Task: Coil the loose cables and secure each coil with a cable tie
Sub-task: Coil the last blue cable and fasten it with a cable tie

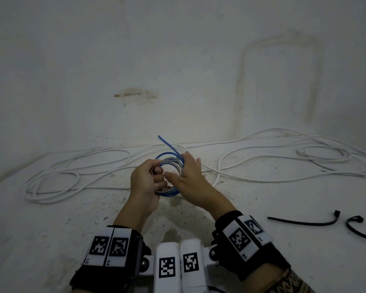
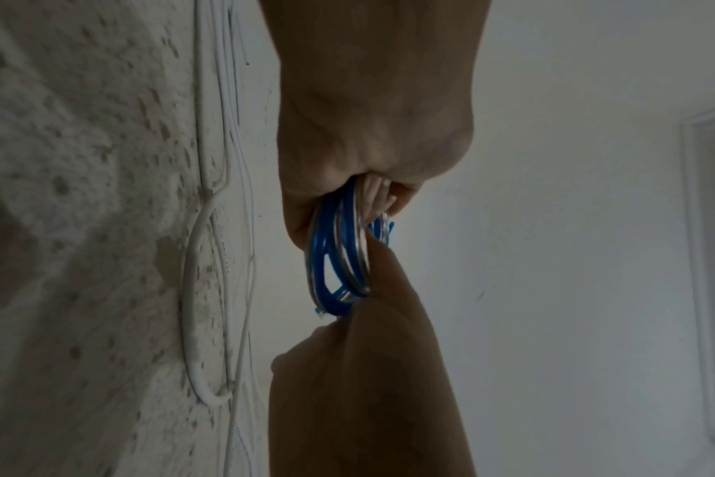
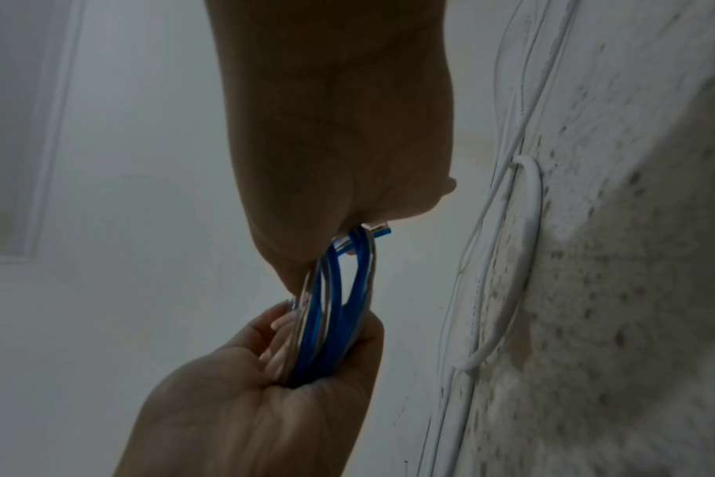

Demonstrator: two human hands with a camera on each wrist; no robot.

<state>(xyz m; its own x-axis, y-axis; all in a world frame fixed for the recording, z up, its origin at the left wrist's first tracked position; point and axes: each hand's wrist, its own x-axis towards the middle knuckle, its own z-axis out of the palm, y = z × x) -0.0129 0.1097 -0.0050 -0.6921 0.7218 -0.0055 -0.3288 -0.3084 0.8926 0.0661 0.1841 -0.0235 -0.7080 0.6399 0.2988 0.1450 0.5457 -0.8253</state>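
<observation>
A small coil of blue and clear cable [image 1: 170,162] hangs in the air between both hands, above the speckled white floor. My left hand [image 1: 151,178] grips the coil's left side, fingers curled round the strands. My right hand [image 1: 185,169] holds the right side, thumb inside the loop and fingers on the outside. The cable's free end [image 1: 164,142] sticks up and to the left. The left wrist view shows the coil [image 2: 339,258] edge-on between the two hands. In the right wrist view the strands [image 3: 333,309] run from my right hand down into the left hand's palm [image 3: 241,397].
Long white cables [image 1: 72,176] lie in loose loops across the floor along the wall, on both sides of the hands. Two black cable ties [image 1: 304,223] [image 1: 356,227] lie on the floor at the right. A stained white wall [image 1: 178,70] rises behind.
</observation>
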